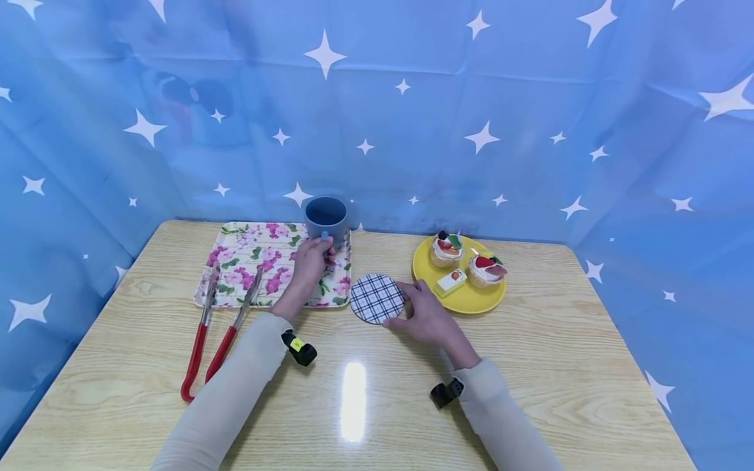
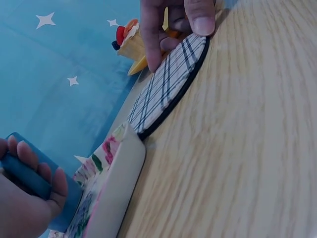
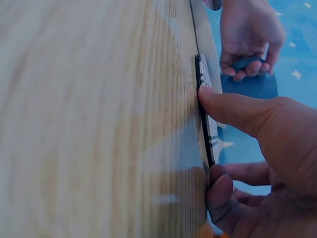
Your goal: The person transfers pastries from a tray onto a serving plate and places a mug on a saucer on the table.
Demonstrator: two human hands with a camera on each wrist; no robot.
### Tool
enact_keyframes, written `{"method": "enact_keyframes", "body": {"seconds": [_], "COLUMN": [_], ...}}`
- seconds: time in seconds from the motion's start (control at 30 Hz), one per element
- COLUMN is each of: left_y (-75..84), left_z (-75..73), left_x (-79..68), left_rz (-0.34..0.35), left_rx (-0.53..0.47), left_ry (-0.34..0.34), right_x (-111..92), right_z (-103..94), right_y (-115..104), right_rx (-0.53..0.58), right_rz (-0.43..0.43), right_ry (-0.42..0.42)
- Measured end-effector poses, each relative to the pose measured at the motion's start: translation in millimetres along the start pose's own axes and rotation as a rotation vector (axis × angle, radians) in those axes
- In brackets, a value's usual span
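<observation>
A blue mug (image 1: 326,219) stands at the right back part of a floral tray (image 1: 241,239). My left hand (image 1: 309,265) grips its handle, and the left wrist view shows the fingers curled round that handle (image 2: 26,173). Right of the tray lies a round checked coaster (image 1: 377,299) with a dark edge. My right hand (image 1: 425,314) holds the coaster by its right side, thumb at the near edge and fingers at the far edge. In the right wrist view the coaster (image 3: 208,124) appears edge-on, close over the wooden table.
A yellow plate (image 1: 421,265) at the right holds two cupcakes (image 1: 446,252) and a small cake piece (image 1: 450,282). Red-handled tongs (image 1: 197,356) lie with their tips over the tray's left part. The wooden table (image 1: 565,366) meets a blue star-patterned curtain (image 1: 412,144) at the back.
</observation>
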State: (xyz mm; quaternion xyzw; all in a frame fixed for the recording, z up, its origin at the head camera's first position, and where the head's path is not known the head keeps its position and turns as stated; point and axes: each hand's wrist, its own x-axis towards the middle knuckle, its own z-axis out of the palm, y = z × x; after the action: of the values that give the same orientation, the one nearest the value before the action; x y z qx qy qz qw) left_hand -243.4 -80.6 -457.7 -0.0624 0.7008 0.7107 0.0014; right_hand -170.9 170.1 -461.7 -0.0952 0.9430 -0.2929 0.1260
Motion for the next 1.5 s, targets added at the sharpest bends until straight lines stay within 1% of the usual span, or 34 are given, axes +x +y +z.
{"method": "enact_keyframes", "body": {"seconds": [0.2,0.33,0.5,0.73,0.97,1.13,1.3,1.5], "left_y": [-3.7,-5.5,-7.5,-10.6,-5.5,-1.5,-0.7,0.5], "left_z": [-0.6,-3.4,-6.3,-5.6,-4.3,-2.5,0.0,3.7], "left_x": [-2.4,-4.4,-8.2,-15.4,-22.6,-31.5,-42.8,-57.0], "left_rz": [0.014,0.007,0.023,0.05,0.1,0.125,0.122,0.123], "left_rx": [-0.028,-0.069,-0.115,-0.141,-0.139,-0.127,-0.107,-0.126], "left_ry": [0.058,0.074,0.06,0.017,0.01,0.013,0.001,-0.024], "right_x": [-1,-1,-1,-4,-1,0,0,-1], "right_z": [1.5,3.1,4.2,3.9,1.3,0.7,1.5,1.0], "right_y": [-1,0,1,3,2,0,1,2], "right_rx": [-0.002,0.012,0.022,0.017,0.02,0.018,0.017,0.022], "right_rz": [0.013,0.022,0.037,0.033,0.019,0.017,0.017,0.021], "right_ry": [0.007,0.005,0.002,0.006,0.016,0.017,0.018,0.01]}}
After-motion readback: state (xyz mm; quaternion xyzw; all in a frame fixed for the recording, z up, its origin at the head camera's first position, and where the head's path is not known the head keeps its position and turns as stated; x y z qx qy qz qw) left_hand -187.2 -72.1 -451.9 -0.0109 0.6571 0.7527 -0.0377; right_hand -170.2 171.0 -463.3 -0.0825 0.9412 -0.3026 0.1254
